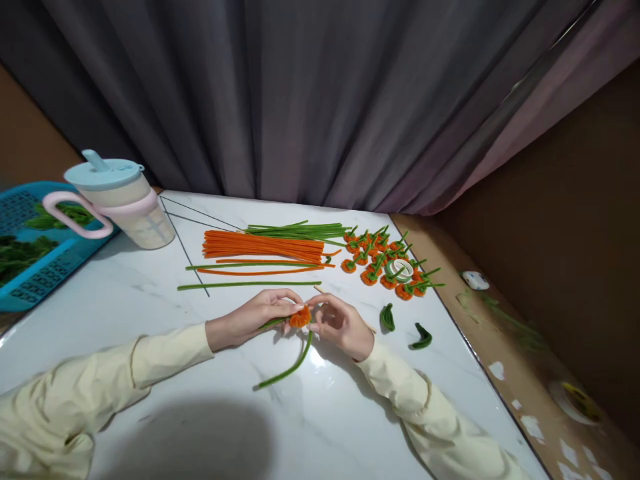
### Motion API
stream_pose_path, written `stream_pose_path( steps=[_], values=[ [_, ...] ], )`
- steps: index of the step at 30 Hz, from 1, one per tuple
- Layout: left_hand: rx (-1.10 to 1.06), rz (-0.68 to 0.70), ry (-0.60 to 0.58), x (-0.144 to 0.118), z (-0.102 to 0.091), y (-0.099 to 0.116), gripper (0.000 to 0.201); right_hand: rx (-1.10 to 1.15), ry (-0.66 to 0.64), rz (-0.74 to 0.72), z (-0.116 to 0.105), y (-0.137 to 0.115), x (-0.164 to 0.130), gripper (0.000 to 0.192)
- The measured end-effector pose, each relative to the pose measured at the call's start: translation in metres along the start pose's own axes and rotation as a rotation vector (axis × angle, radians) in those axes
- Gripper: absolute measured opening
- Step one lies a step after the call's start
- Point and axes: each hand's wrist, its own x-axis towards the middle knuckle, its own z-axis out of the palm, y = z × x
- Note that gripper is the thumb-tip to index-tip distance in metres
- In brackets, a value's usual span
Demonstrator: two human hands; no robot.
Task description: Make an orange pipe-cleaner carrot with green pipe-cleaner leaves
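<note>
Between my hands is a small ribbed orange pipe-cleaner pumpkin [301, 317]. My left hand [265, 310] pinches it from the left, thumb on top, with a bit of green sticking out under the fingers. My right hand [343, 325] is closed at the pumpkin's right side, thumb and forefinger curled at a green pipe cleaner [295, 367] that curves down towards the table. Part of that pipe cleaner is hidden by the fingers. A thin wooden stick [319, 289] shows behind my right hand; whether the hand touches it I cannot tell.
Beyond my hands lie orange pipe cleaners [263, 247] and green pipe cleaners [300, 230]. Several finished pumpkins [370, 275] cluster at right around a tape roll [400, 269]. Two folded green pieces [387, 318] lie nearer. A lidded cup [135, 207] and blue basket [55, 263] stand left.
</note>
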Motion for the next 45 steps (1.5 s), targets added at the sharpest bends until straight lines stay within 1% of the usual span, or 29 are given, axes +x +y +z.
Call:
stream_pose_path(
  steps=[2, 4, 6, 8, 10, 12, 15, 17, 20, 22, 24, 26, 28, 30, 32, 33, 37, 39, 42, 45],
  values=[
    [0.145, 0.03, 0.028, -0.001, 0.002, 0.004, 0.026, -0.232, 0.007, -0.179, -0.003, -0.008, -0.001, 0.047],
    [0.256, 0.038, 0.044, -0.003, 0.006, 0.007, 0.028, -0.397, -0.029, -0.306, -0.004, -0.016, -0.001, 0.051],
    [0.315, 0.041, 0.055, -0.006, 0.011, 0.011, 0.03, -0.489, -0.057, -0.378, -0.001, -0.022, -0.001, 0.05],
    [0.33, 0.042, 0.053, -0.009, 0.014, 0.017, 0.032, -0.548, -0.069, -0.434, 0.002, -0.024, 0.001, 0.043],
    [0.331, 0.031, 0.033, -0.013, 0.015, 0.026, 0.032, -0.592, -0.078, -0.489, 0.003, -0.026, 0.004, 0.033],
    [0.361, 0.004, 0.006, -0.017, 0.012, 0.036, 0.034, -0.617, -0.088, -0.536, 0.003, -0.027, 0.006, 0.027],
    [0.423, -0.035, -0.03, -0.02, 0.006, 0.046, 0.036, -0.627, -0.074, -0.56, 0.001, -0.03, 0.009, 0.029],
    [0.445, -0.029, -0.042, -0.02, 0.005, 0.048, 0.035, -0.619, -0.05, -0.552, 0.002, -0.032, 0.009, 0.031],
    [0.468, 0.002, -0.014, -0.02, 0.007, 0.047, 0.031, -0.583, 0.029, -0.521, 0.004, -0.033, 0.009, 0.026],
    [0.505, -0.003, 0.012, -0.019, 0.009, 0.048, 0.025, -0.546, 0.101, -0.499, 0.007, -0.032, 0.008, 0.023],
    [0.569, -0.018, 0.038, -0.019, 0.01, 0.048, 0.023, -0.537, 0.146, -0.491, 0.009, -0.031, 0.008, 0.023],
    [0.645, -0.007, 0.061, -0.019, 0.011, 0.048, 0.025, -0.596, 0.148, -0.513, 0.009, -0.029, 0.008, 0.025],
    [0.689, 0.046, 0.071, -0.02, 0.012, 0.047, 0.026, -0.696, 0.129, -0.554, 0.009, -0.028, 0.008, 0.027],
    [0.718, 0.097, 0.067, -0.021, 0.013, 0.046, 0.026, -0.744, 0.092, -0.575, 0.007, -0.028, 0.008, 0.028],
    [0.745, 0.108, 0.073, -0.022, 0.014, 0.047, 0.027, -0.683, 0.028, -0.53, 0.004, -0.031, 0.008, 0.031],
    [0.758, 0.101, 0.08, -0.023, 0.015, 0.048, 0.028, -0.618, 0.0, -0.471, 0.002, -0.033, 0.008, 0.033],
    [0.77, 0.085, 0.095, -0.023, 0.013, 0.051, 0.027, -0.257, -0.03, -0.085, -0.004, -0.04, 0.008, 0.037],
    [0.775, 0.084, 0.103, -0.024, 0.012, 0.052, 0.026, -0.079, -0.037, 0.037, -0.005, -0.041, 0.009, 0.036],
    [0.777, 0.084, 0.102, -0.024, 0.013, 0.053, 0.026, 0.129, -0.057, 0.118, -0.004, -0.042, 0.01, 0.036],
    [0.77, 0.063, 0.102, -0.025, 0.014, 0.054, 0.026, 0.244, -0.061, 0.165, -0.004, -0.042, 0.012, 0.034]
  ],
)
